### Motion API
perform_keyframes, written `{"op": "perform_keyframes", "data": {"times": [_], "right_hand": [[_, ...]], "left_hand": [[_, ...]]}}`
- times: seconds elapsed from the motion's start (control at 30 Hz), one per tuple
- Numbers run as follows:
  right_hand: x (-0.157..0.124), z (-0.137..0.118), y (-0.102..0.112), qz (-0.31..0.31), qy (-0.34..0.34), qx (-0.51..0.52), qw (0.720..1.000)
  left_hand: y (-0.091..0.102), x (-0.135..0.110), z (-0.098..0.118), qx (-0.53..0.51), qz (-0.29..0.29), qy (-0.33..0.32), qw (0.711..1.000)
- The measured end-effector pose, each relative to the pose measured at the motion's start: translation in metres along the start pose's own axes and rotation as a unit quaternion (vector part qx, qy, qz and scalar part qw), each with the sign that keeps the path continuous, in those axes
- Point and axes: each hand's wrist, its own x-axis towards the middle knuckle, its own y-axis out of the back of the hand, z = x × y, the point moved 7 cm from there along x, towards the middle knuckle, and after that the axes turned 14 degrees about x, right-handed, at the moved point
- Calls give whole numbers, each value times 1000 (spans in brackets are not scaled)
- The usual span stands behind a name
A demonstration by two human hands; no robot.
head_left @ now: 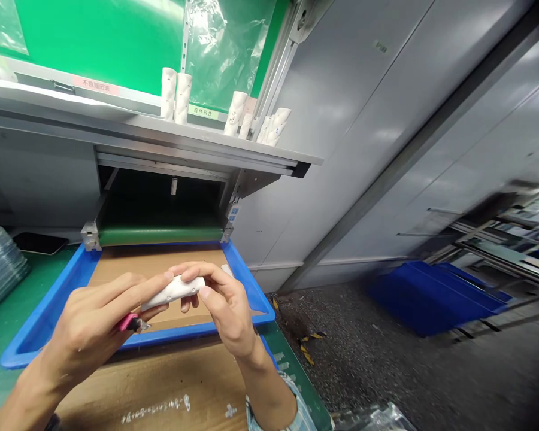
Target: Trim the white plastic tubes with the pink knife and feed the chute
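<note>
A white tube-shaped piece (175,290) with small dimples along its side lies slantwise between my two hands, above a blue tray (256,299). My left hand (83,320) is closed around its left end, fingers over the top. In the same hand is a small tool with a pink handle (127,322) and a short metal tip; its exact kind is unclear. The fingers and thumb of my right hand (231,308) pinch the piece's right end. Brown cardboard (135,260) lines the tray, where another white piece (227,270) shows partly behind my right hand.
Behind the tray, a green conveyor belt (161,235) carries a small white cylinder (174,186). Several similar white pieces (182,99) stand on the metal shelf (197,137) above. A phone (40,243) and stacked clear plastic (0,269) sit left. Blue bins (426,296) stand on the floor right.
</note>
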Motion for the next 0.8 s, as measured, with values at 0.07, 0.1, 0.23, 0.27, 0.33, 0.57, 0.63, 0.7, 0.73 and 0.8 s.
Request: {"op": "perform_keyframes", "data": {"times": [0.07, 0.1, 0.23, 0.27, 0.33, 0.57, 0.63, 0.7, 0.73, 0.8], "right_hand": [[0, 0, 0, -2, 1, 3, 1000], [0, 1, 0, -4, 2, 6, 1000], [-3, 1, -2, -16, 6, 1, 1000], [-3, 1, -2, -17, 5, -4, 1000], [-3, 0, -2, -14, 4, -11, 1000], [-1, 0, -1, -8, 3, -12, 1000], [-1, 1, -2, -13, 8, -4, 1000], [0, 2, -1, -8, 6, 5, 1000], [0, 3, 0, -3, 3, 7, 1000], [-1, 4, 0, 2, -4, 6, 1000]], "left_hand": [[1, 0, 0, -7, 5, -1, 1000], [2, 0, 0, -12, 6, -2, 1000], [2, -1, -2, -20, -2, -4, 1000], [2, -1, -3, -18, -2, -3, 1000], [2, -1, -3, -19, -1, -2, 1000], [3, 1, 0, -16, 5, -5, 1000], [4, 2, 0, -13, 14, -6, 1000], [5, 2, 1, -13, 16, -9, 1000], [5, 2, 1, -16, 15, -12, 1000], [6, 3, 1, -25, 13, -8, 1000]]}}
